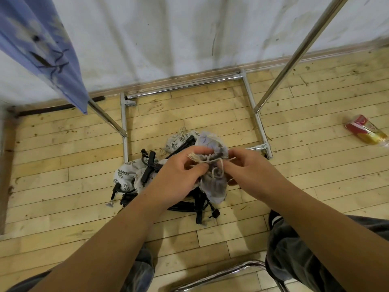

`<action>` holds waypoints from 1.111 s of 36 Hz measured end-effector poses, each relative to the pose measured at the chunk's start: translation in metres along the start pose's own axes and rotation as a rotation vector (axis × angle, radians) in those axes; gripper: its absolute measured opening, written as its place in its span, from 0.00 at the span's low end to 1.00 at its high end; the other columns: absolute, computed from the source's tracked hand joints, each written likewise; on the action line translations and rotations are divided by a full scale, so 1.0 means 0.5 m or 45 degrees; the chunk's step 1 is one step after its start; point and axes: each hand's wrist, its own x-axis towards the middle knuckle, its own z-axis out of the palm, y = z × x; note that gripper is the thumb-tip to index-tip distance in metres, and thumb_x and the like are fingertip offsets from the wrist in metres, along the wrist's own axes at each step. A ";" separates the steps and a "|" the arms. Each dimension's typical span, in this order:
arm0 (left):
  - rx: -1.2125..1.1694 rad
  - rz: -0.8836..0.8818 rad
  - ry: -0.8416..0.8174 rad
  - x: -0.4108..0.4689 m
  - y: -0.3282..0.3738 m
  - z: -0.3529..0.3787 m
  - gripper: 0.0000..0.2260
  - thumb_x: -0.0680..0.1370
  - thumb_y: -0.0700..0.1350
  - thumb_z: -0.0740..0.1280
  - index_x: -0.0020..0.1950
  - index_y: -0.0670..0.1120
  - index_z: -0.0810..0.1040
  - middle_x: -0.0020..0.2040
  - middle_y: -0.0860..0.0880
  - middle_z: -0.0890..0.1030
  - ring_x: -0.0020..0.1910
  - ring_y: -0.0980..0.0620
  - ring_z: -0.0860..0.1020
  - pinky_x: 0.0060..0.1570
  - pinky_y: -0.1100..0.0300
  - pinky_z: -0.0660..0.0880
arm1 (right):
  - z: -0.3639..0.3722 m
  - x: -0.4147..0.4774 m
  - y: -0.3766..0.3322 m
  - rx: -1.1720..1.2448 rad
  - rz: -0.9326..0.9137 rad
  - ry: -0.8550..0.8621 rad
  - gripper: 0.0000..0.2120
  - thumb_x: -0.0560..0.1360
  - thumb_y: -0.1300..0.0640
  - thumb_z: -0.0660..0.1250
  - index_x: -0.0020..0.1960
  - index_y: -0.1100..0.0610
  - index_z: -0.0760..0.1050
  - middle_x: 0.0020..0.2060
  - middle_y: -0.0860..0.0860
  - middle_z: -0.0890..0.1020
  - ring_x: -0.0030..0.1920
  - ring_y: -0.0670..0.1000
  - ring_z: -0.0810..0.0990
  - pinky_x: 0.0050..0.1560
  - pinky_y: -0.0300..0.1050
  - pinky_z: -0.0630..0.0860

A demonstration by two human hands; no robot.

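Left hand fingers curled, pinching pouch mouth; right hand pinches cord; advise pulling cord rightward steadily, gathers even

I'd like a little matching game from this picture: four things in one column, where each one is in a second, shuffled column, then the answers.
Things:
1. small pouch
2. blue cloth
3. red and gold packet
4. leaf-print cloth

Places:
A. alone on the floor, far right
B. hanging at the upper left
C. on the floor among black straps
D. pinched by the left hand and right hand

Pairs: 1-D, 2-B, 3-A, 4-C
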 end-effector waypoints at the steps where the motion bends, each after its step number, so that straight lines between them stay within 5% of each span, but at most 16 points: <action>1: 0.023 0.012 0.021 -0.001 0.001 -0.001 0.15 0.83 0.44 0.67 0.57 0.68 0.80 0.51 0.61 0.85 0.51 0.61 0.83 0.57 0.53 0.82 | -0.001 0.000 -0.003 0.030 0.015 0.019 0.07 0.82 0.49 0.67 0.55 0.49 0.82 0.43 0.47 0.88 0.43 0.45 0.87 0.47 0.45 0.84; 9: 0.170 0.027 0.234 0.005 -0.007 0.000 0.12 0.81 0.50 0.68 0.60 0.65 0.72 0.50 0.55 0.85 0.42 0.54 0.85 0.44 0.52 0.84 | -0.002 -0.004 -0.014 0.235 0.059 0.029 0.09 0.84 0.52 0.63 0.55 0.51 0.82 0.45 0.52 0.88 0.46 0.56 0.88 0.54 0.61 0.84; 12: 0.131 -0.014 0.326 0.006 -0.005 -0.005 0.06 0.83 0.48 0.66 0.55 0.60 0.74 0.43 0.54 0.85 0.26 0.58 0.74 0.26 0.66 0.71 | -0.005 -0.004 -0.020 0.291 0.082 0.075 0.11 0.85 0.53 0.61 0.54 0.53 0.82 0.45 0.54 0.87 0.45 0.56 0.87 0.53 0.59 0.84; 14: 0.138 -0.039 0.371 0.006 -0.003 -0.008 0.03 0.83 0.49 0.65 0.53 0.58 0.75 0.39 0.54 0.82 0.22 0.61 0.69 0.23 0.68 0.65 | -0.006 -0.003 -0.018 0.287 0.092 0.098 0.11 0.85 0.53 0.61 0.54 0.54 0.82 0.45 0.54 0.87 0.45 0.55 0.88 0.53 0.58 0.85; 20: 0.114 -0.075 0.369 0.005 0.004 -0.013 0.04 0.83 0.50 0.64 0.49 0.55 0.77 0.39 0.50 0.83 0.22 0.56 0.64 0.22 0.64 0.62 | -0.009 0.002 -0.011 0.144 0.119 0.168 0.11 0.83 0.53 0.64 0.53 0.60 0.80 0.45 0.54 0.87 0.39 0.49 0.88 0.48 0.53 0.86; 22: 0.053 -0.075 0.343 0.002 0.013 -0.014 0.06 0.83 0.48 0.63 0.47 0.52 0.77 0.42 0.56 0.84 0.24 0.54 0.66 0.26 0.60 0.64 | -0.010 0.003 -0.006 0.073 0.106 0.192 0.12 0.82 0.51 0.66 0.53 0.59 0.80 0.44 0.53 0.87 0.39 0.49 0.88 0.48 0.57 0.86; 25: -0.082 -0.056 0.292 0.001 0.028 -0.014 0.09 0.83 0.43 0.63 0.43 0.47 0.75 0.58 0.61 0.83 0.45 0.50 0.80 0.44 0.57 0.72 | -0.012 0.004 0.002 0.037 0.095 0.234 0.14 0.82 0.47 0.66 0.52 0.58 0.81 0.42 0.52 0.87 0.38 0.48 0.88 0.48 0.58 0.85; 29: -0.238 -0.005 0.177 0.001 0.035 -0.019 0.12 0.80 0.33 0.60 0.40 0.44 0.74 0.62 0.54 0.82 0.61 0.53 0.79 0.58 0.60 0.75 | -0.012 0.007 0.000 0.110 0.109 0.297 0.17 0.83 0.42 0.62 0.49 0.53 0.82 0.41 0.50 0.87 0.39 0.48 0.87 0.43 0.46 0.85; 34: -0.111 0.030 0.095 0.002 0.035 -0.024 0.21 0.81 0.36 0.62 0.30 0.54 0.75 0.59 0.63 0.81 0.55 0.67 0.78 0.55 0.61 0.69 | -0.012 0.010 -0.004 0.182 0.167 0.346 0.21 0.84 0.40 0.58 0.45 0.51 0.81 0.35 0.46 0.86 0.38 0.47 0.87 0.40 0.42 0.83; 36: -0.021 0.053 0.119 -0.006 0.037 -0.022 0.15 0.82 0.45 0.64 0.35 0.48 0.76 0.57 0.57 0.82 0.52 0.60 0.80 0.53 0.63 0.69 | -0.014 0.009 -0.004 0.186 0.166 0.359 0.22 0.84 0.39 0.57 0.44 0.51 0.81 0.33 0.44 0.86 0.37 0.46 0.86 0.42 0.43 0.84; 40: 0.062 0.022 0.236 -0.012 0.032 -0.025 0.22 0.79 0.60 0.67 0.42 0.40 0.75 0.47 0.33 0.79 0.39 0.48 0.71 0.43 0.54 0.69 | -0.015 0.008 -0.003 0.219 0.143 0.397 0.24 0.84 0.38 0.56 0.45 0.53 0.82 0.36 0.45 0.87 0.41 0.49 0.87 0.52 0.56 0.85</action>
